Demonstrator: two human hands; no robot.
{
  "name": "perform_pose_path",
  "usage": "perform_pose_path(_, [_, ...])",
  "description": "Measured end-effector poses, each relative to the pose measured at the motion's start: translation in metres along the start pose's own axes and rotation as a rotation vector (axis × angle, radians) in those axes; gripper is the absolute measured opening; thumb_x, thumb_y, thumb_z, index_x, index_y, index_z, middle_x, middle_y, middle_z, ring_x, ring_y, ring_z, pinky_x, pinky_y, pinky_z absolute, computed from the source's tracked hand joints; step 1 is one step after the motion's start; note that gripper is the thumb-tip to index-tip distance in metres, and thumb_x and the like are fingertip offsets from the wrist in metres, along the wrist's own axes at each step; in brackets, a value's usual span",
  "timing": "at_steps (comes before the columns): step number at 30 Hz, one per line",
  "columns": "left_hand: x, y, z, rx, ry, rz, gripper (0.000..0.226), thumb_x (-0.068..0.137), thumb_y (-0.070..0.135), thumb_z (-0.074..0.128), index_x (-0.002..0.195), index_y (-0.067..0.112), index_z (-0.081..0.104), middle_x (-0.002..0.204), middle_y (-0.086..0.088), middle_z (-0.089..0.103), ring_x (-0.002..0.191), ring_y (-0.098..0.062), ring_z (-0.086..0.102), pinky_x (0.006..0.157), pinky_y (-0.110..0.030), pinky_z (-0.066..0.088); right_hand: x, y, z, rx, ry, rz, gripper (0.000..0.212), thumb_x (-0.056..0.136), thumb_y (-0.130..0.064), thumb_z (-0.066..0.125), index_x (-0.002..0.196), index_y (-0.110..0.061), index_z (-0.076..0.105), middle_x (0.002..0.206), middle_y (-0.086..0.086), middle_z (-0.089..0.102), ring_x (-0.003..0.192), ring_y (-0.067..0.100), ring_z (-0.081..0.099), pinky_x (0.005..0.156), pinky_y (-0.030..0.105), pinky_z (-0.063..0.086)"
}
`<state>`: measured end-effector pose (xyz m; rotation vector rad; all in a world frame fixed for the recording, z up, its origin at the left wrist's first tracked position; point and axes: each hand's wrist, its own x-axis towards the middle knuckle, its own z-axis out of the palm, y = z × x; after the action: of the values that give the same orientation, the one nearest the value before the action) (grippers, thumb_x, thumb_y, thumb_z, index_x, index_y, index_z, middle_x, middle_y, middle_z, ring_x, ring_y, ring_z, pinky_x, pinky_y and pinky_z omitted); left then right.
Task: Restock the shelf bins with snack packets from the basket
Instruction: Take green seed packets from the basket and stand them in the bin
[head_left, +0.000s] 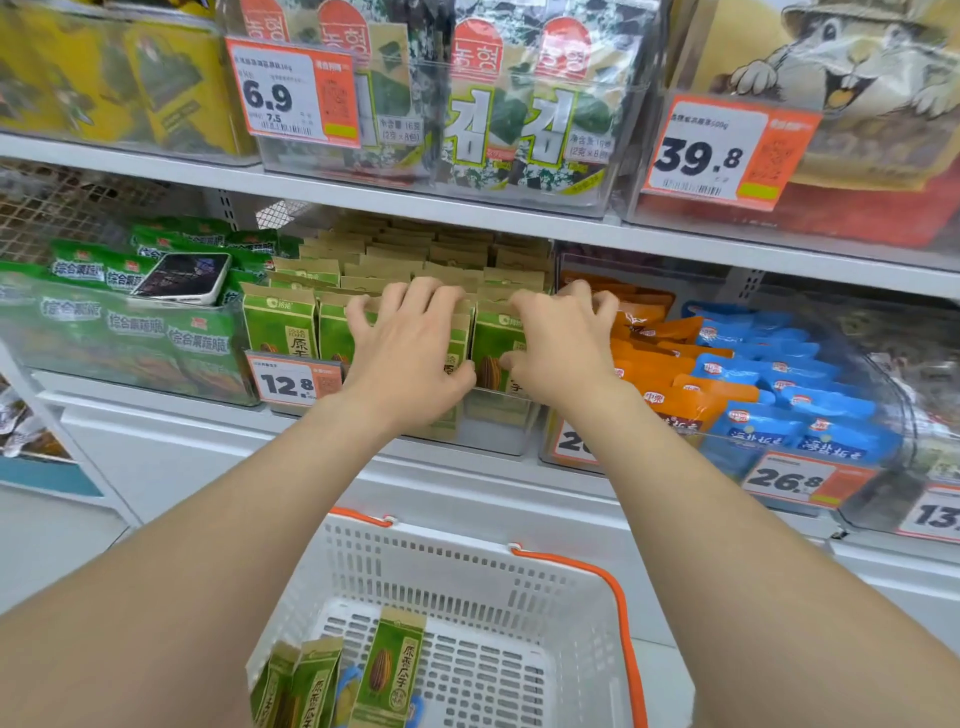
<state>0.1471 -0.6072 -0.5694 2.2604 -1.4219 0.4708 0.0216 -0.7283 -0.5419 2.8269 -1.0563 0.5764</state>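
Left hand: my left hand (410, 353) is on the front row of green sunflower seed packets (278, 325) in the middle shelf bin (493, 431), fingers (431, 296) curled over the kraft-coloured top edges and thumb against a packet face, gripping the packets
Right hand: my right hand (563, 343) sits just beside the left on the same row, fingers hooked over the packet tops, thumb pressed to the front of the rightmost packet, holding it
Bin contents: several rows of the same green and brown packets stand upright, running back under the shelf above
Price tag: a white and orange 12.8 tag (293, 383) hangs on the bin front, left of my left wrist
Basket: a white plastic basket (519, 597) with orange handles (618, 613) stands below my forearms; three green seed packets (389, 670) lean upright in its near left corner, with something blue partly hidden behind them
Left neighbour: a clear bin of green vegetable crisp bags (135, 332), with a phone (184, 278) lying screen up on top of them
Right neighbour: bins of orange packets (654, 364) and blue packets (779, 395), with a 26.8 tag (789, 478) in front
Upper shelf: seaweed packs (514, 104) with Korean lettering behind a 6.9 tag (293, 91); a carton showing a cartoon squirrel (857, 67) with a 39.8 tag (722, 150)
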Motion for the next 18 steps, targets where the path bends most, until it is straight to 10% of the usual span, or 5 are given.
perform_pose_path(12, [-0.012,-0.003,-0.015,-0.101,0.143,0.031,0.049,0.077,0.029,0.078,0.119,0.029,0.052,0.123,0.002,0.043,0.117,-0.023,0.036,0.093,-0.039,0.027,-0.010,-0.008,0.007,-0.052,0.209,0.058,0.073,0.070,-0.049,0.088,0.124,-0.021,0.047,0.124,0.010,0.051,0.113,0.033,0.048,0.095,0.049,0.043])
perform_pose_path(18, [-0.033,-0.005,-0.024,-0.070,0.049,0.064,0.020,0.080,0.014,0.069,0.080,0.026,0.052,0.078,0.009,0.055,0.085,-0.025,0.051,0.073,-0.041,0.045,-0.043,-0.029,-0.007,-0.042,0.300,-0.203,0.026,0.073,-0.011,0.075,0.092,-0.015,0.057,0.095,0.007,0.056,0.091,0.030,0.051,0.073,0.036,0.034])
